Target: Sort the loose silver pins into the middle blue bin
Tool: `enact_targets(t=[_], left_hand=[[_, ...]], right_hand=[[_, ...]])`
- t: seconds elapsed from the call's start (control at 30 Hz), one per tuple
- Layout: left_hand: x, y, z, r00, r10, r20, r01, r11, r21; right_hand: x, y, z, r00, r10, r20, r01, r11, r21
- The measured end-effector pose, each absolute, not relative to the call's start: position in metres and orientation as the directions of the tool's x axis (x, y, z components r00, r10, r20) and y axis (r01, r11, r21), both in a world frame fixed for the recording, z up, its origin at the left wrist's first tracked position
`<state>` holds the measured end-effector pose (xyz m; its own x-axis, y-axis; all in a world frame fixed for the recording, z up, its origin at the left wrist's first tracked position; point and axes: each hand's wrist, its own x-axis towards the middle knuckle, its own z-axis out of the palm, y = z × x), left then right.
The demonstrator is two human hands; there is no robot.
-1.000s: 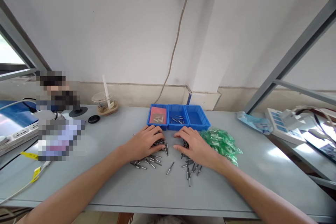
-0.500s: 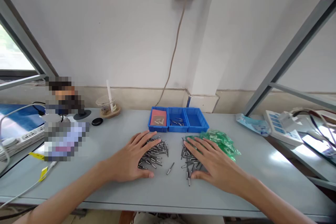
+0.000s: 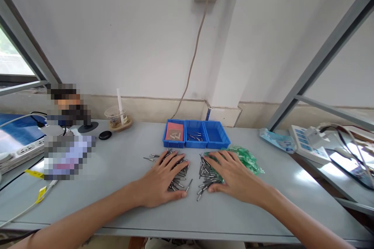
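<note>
My left hand (image 3: 162, 181) lies palm down with fingers spread over a pile of metal pop rivets (image 3: 184, 169); its thumb is beside a single rivet (image 3: 189, 185) at the pile's edge. On the right, my right hand (image 3: 230, 175) rests palm down, fingers apart, over a second pile of rivets (image 3: 205, 173). Crumpled green plastic (image 3: 247, 159) lies behind and partly beneath that hand. Beyond both piles stand three joined blue bins: the left bin (image 3: 167, 144) has a red piece and pale small parts, the middle bin (image 3: 196, 146) a few rivets, the right bin (image 3: 216, 134) shows no contents.
The grey table (image 3: 140, 221) ends at a front edge near me. A black round object (image 3: 105, 135) and a clear cup (image 3: 115, 113) stand back left. Power strips (image 3: 309, 146) and cables lie at both sides; a blue packet (image 3: 277, 140) sits right.
My left hand has shifted right across its pile, uncovering rivets on its left side, with its thumb now close to the single rivet. My right hand has moved slightly left, and its pile's near rivets have shifted.
</note>
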<state>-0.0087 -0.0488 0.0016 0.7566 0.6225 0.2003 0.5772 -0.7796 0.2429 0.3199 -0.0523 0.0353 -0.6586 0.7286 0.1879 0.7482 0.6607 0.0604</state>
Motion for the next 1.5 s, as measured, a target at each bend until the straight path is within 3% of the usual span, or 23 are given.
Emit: enact_targets(t=[0.27, 0.5, 0.77, 1.1, 1.33, 1.5], left_hand=[[0.01, -0.039, 0.002, 0.691, 0.656, 0.304, 0.627, -0.753, 0.199], [0.016, -0.016, 0.003, 0.682, 0.634, 0.363, 0.632, -0.762, 0.142], [0.01, -0.008, -0.002, 0.66, 0.633, 0.404, 0.632, -0.759, 0.158], [0.006, -0.013, 0.004, 0.668, 0.636, 0.386, 0.622, -0.762, 0.177], [0.002, -0.012, 0.002, 0.679, 0.624, 0.388, 0.591, -0.777, 0.216], [-0.001, -0.013, 0.003, 0.685, 0.608, 0.401, 0.571, -0.79, 0.222]], right_hand=[[0.283, -0.031, 0.053, -0.692, 0.7, 0.176, 0.718, 0.691, 0.078], [0.264, -0.005, 0.053, -0.73, 0.678, 0.09, 0.682, 0.731, 0.02], [0.261, 0.0, 0.033, -0.719, 0.656, 0.23, 0.664, 0.746, -0.052], [0.263, -0.006, 0.023, -0.692, 0.628, 0.357, 0.655, 0.754, -0.057], [0.265, -0.006, 0.027, -0.506, 0.74, 0.444, 0.578, 0.673, -0.462], [0.262, -0.006, 0.027, -0.367, 0.846, 0.386, 0.51, 0.53, -0.677]])
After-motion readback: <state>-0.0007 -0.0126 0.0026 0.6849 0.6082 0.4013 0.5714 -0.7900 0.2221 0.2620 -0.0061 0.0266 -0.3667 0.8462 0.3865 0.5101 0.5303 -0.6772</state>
